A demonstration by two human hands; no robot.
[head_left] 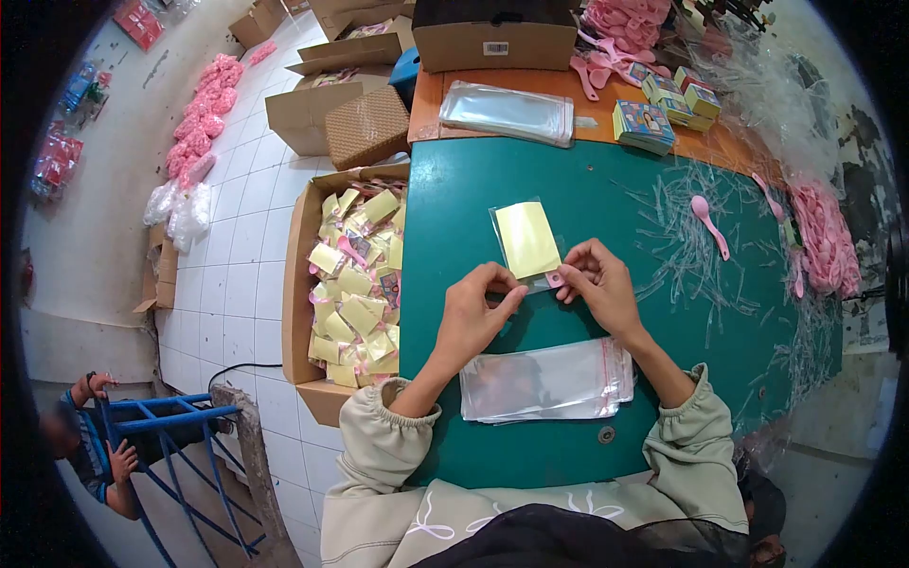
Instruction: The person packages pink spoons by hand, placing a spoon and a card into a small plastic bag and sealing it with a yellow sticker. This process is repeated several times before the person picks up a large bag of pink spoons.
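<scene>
A clear plastic bag with a yellow card [528, 239] inside is held over the green table [578, 189]. My left hand [481, 308] pinches its lower left corner between thumb and fingers. At the lower right corner, my right hand [601, 289] has its fingers closed on the bag, beside a small pink end of a spoon [555, 279]. Most of that spoon is hidden behind the card. Just below my hands lies a stack of clear plastic bags [544, 381].
Left of the table, a cardboard box [298, 322] holds many packed yellow cards. A pink spoon [705, 222] and plastic strips lie at right. Card stacks [644, 128] and a bag pack [511, 112] sit behind. A person [99, 454] is at lower left.
</scene>
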